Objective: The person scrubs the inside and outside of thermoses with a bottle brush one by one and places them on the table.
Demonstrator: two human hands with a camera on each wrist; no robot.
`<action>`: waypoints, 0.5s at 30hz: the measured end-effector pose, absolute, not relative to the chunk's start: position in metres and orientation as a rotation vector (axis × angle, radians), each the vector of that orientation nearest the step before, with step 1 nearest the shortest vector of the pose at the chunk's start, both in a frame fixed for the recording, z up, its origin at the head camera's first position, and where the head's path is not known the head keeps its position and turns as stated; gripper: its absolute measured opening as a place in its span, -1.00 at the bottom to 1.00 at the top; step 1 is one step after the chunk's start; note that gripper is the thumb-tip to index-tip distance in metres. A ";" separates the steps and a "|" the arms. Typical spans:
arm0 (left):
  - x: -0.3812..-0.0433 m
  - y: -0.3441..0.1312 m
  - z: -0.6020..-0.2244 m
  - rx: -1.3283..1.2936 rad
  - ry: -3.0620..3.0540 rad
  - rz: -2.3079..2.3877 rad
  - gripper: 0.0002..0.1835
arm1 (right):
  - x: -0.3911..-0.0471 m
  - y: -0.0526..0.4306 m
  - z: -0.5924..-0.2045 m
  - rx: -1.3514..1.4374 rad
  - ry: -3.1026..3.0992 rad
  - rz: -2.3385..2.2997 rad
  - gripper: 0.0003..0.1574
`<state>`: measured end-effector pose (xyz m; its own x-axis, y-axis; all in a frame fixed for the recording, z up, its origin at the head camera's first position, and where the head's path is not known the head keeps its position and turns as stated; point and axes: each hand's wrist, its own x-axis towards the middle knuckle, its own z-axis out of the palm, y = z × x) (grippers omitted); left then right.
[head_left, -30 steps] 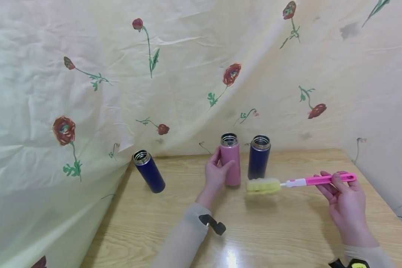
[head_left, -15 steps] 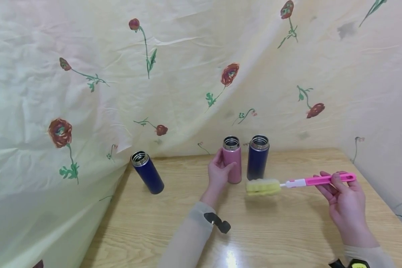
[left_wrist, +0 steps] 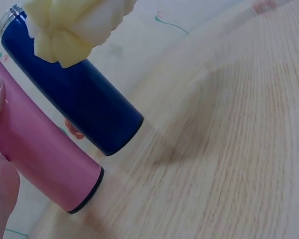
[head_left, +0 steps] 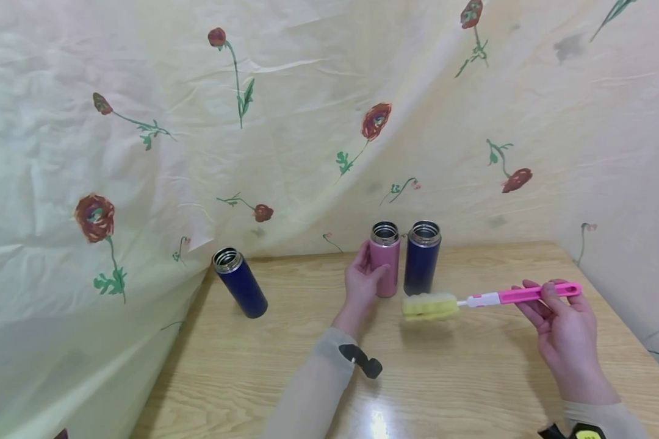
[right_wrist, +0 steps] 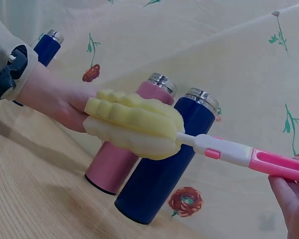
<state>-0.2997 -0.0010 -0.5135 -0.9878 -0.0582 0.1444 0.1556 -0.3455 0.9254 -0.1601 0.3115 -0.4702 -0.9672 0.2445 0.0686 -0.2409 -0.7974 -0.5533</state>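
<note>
My left hand (head_left: 362, 281) grips a pink bottle (head_left: 386, 259) with no lid, thumb across its front and fingers behind. The pink bottle stands upright just left of a lidless dark blue bottle (head_left: 421, 262). In my right hand (head_left: 568, 323) is a bottle brush, pinched by its pink handle (head_left: 518, 295) and held level above the table. Its yellow and white sponge head (head_left: 431, 306) points left, in front of the blue bottle's base. In the right wrist view the sponge head (right_wrist: 134, 124) overlaps both bottles.
A second dark blue bottle (head_left: 241, 283), also lidless, stands at the left of the wooden table (head_left: 445, 378). Behind the table hangs a cream cloth (head_left: 307, 152) with a flower print, which also covers both sides.
My left hand has shifted the pink bottle to the right and slightly back, closer to the blue bottle. The brush in my right hand has stayed nearly still.
</note>
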 end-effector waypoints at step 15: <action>-0.298 -0.017 -0.510 -0.178 -1.966 -2.387 -0.12 | -0.159 0.307 -0.466 0.009 -0.881 2.753 -0.96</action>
